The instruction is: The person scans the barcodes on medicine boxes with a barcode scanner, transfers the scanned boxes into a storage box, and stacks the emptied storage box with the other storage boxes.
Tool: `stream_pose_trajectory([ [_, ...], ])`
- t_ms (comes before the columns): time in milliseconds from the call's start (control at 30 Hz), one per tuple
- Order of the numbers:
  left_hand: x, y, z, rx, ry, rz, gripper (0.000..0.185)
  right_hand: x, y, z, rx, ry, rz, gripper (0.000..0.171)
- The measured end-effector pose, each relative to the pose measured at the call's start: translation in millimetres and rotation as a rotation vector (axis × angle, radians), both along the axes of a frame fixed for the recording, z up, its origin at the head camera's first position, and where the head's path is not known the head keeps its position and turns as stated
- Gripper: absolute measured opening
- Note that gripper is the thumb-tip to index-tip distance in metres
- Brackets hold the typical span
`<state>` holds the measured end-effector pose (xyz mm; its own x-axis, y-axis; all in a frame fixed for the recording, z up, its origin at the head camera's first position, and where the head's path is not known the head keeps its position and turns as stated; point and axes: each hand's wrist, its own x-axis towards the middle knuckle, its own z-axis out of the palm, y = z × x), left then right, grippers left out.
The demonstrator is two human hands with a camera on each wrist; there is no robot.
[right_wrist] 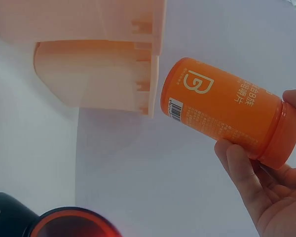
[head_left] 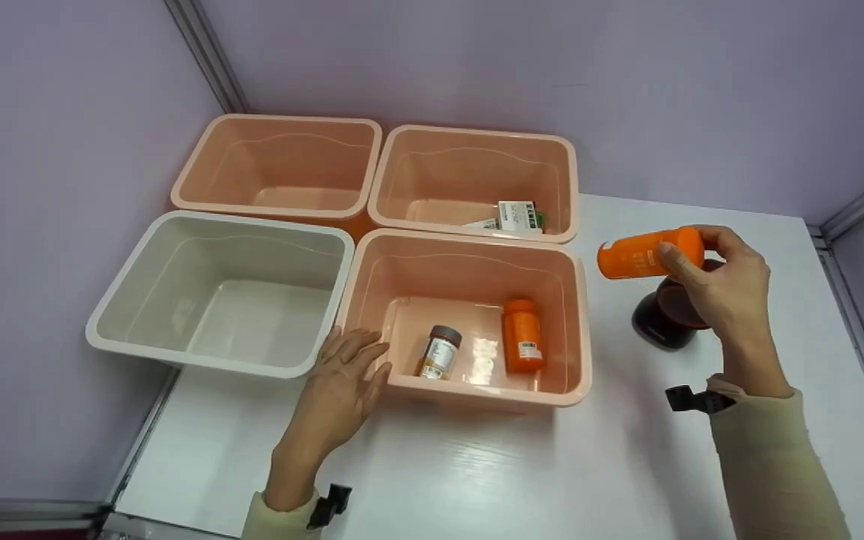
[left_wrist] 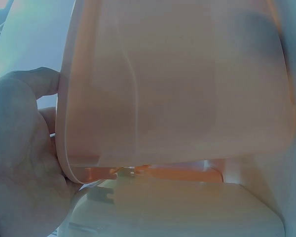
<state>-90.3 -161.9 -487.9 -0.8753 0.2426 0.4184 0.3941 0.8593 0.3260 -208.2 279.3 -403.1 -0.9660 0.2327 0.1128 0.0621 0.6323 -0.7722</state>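
An orange pill bottle [head_left: 638,255] is tilted nearly sideways in my right hand [head_left: 736,289], held at its cap end by thumb and fingers. Its white print and barcode face the right wrist view, where the bottle [right_wrist: 219,108] hangs beside a bin's outer wall. My left hand [head_left: 338,386] rests on the near left corner of the front pink bin [head_left: 586,330], with fingers over the rim. Inside that bin lie another orange bottle [head_left: 523,337] and a small grey-capped bottle [head_left: 439,352] with a white label.
Dark glossy containers [head_left: 657,326] stand below my right hand, partly hidden by it. A white bin [head_left: 214,364] is at left. Behind are two more pink bins, the back right one [head_left: 469,133] holding small boxes [head_left: 518,216]. Walls enclose the white table [head_left: 432,472].
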Motion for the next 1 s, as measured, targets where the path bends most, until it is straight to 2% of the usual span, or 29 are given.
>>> stream_pose_trajectory([
  [400, 1.0, -0.5, 0.6, -0.003, -0.022, -0.002, 0.033, -13.2, -20.2, 15.2, -0.001, 0.063, 0.065, 0.048],
  [700, 0.9, -0.1, 0.1, -0.001, -0.027, -0.001, 0.034, -22.1, -34.7, 25.7, -0.07, 0.026, 0.138, 0.05],
  [1000, 0.5, -0.1, -0.1, 0.001, -0.023, 0.001, 0.033, -31.2, -53.7, 32.3, -0.055, 0.033, 0.228, 0.049],
])
